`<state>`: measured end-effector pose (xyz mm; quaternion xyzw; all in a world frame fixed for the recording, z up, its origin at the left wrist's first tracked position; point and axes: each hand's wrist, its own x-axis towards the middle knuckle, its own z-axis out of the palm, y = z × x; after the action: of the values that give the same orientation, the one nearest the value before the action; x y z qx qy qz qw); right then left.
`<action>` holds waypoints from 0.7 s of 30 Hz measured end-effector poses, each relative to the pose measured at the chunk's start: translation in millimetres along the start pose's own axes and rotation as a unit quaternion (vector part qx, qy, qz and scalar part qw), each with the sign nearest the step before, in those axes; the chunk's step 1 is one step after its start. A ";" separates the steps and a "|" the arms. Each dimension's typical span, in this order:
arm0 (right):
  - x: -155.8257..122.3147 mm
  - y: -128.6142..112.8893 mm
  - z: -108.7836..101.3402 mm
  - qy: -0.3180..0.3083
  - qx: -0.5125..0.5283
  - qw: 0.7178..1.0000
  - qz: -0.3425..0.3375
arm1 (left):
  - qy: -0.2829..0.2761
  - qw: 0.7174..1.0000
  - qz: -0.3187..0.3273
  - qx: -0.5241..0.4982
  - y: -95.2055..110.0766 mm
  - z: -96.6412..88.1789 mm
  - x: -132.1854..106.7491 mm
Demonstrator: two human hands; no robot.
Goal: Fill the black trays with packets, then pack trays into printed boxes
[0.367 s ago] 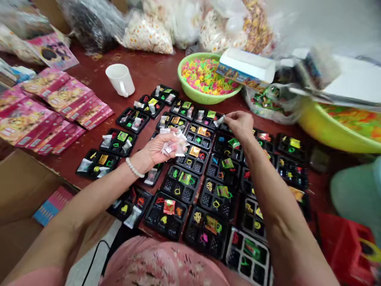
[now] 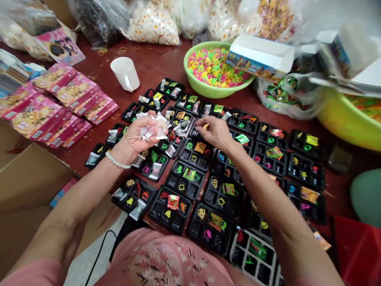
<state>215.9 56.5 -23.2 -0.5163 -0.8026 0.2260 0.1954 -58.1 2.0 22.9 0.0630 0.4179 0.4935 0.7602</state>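
Observation:
My left hand point(image 2: 137, 135) is closed around a bunch of small clear plastic packets point(image 2: 153, 126), held above the black trays. My right hand point(image 2: 216, 133) hovers palm down over the black compartment trays point(image 2: 190, 153) in the middle of the spread, its fingers curled toward the left hand; whether it holds a packet is hidden. Each tray carries small coloured rubber bands, a coloured card and, in the left ones, clear packets. A white bead bracelet point(image 2: 116, 162) circles my left wrist.
A green bowl of neon rubber bands point(image 2: 212, 67) stands behind the trays, with a white mug point(image 2: 125, 74) to its left. Pink packaged cards point(image 2: 56, 105) lie at the left. Plastic bags point(image 2: 154, 24) line the back. A yellow basin point(image 2: 351, 119) and a cardboard box point(image 2: 26, 186) flank me.
My right hand drew back from the far tray toward the left hand. My left hand with the packets rose slightly and shifted left. The camera view tilted a little.

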 end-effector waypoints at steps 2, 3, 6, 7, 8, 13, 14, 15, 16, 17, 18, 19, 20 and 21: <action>-2.0 -21.7 14.2 -0.053 -0.035 0.997 -0.050 | 0.007 0.999 0.034 0.002 4.8 -6.4 -7.1; -2.3 -30.2 20.3 -0.069 -0.066 0.993 -0.062 | 0.006 0.999 0.045 0.004 5.9 -9.1 -10.5; -0.6 -46.1 32.9 -0.086 -0.159 0.981 -0.065 | 0.004 0.999 0.039 0.007 6.7 -16.7 -17.8; 0.8 -49.0 35.2 -0.090 -0.180 0.978 -0.063 | 0.002 0.999 0.037 0.011 6.7 -19.4 -19.2; 2.3 -51.1 36.7 -0.095 -0.195 0.974 -0.060 | -0.001 0.999 0.038 0.013 6.9 -22.2 -20.1; 7.8 -57.7 37.8 -0.123 -0.237 0.963 -0.043 | -0.029 0.999 0.034 0.018 10.2 -34.1 -21.8; 7.7 -58.9 38.2 -0.123 -0.245 0.961 -0.041 | -0.029 0.999 0.031 0.017 11.1 -35.2 -22.3; 7.2 -60.1 38.9 -0.123 -0.255 0.958 -0.041 | -0.028 0.999 0.030 0.015 11.8 -35.8 -22.9; 6.4 -61.3 40.0 -0.122 -0.267 0.955 -0.042 | -0.023 0.999 0.031 0.013 12.3 -35.8 -23.6; 5.4 -62.4 41.7 -0.120 -0.279 0.952 -0.046 | -0.018 0.999 0.033 0.011 12.5 -35.5 -24.2; 4.2 -63.4 43.8 -0.116 -0.292 0.948 -0.050 | -0.014 0.999 0.035 0.010 12.4 -34.8 -24.7; 3.0 -64.1 46.4 -0.112 -0.303 0.945 -0.054 | -0.011 0.999 0.036 0.009 11.9 -34.0 -25.0; 1.9 -64.7 49.1 -0.105 -0.310 0.943 -0.057 | -0.010 0.999 0.035 0.010 11.1 -33.1 -25.0; 0.9 -65.0 51.8 -0.096 -0.314 0.943 -0.058 | -0.010 0.999 0.034 0.011 10.0 -32.3 -24.7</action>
<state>139.0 25.3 -29.0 -0.4803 -0.8761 -0.0003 -0.0418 -91.7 -23.0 21.3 0.0906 0.4136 0.5133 0.7464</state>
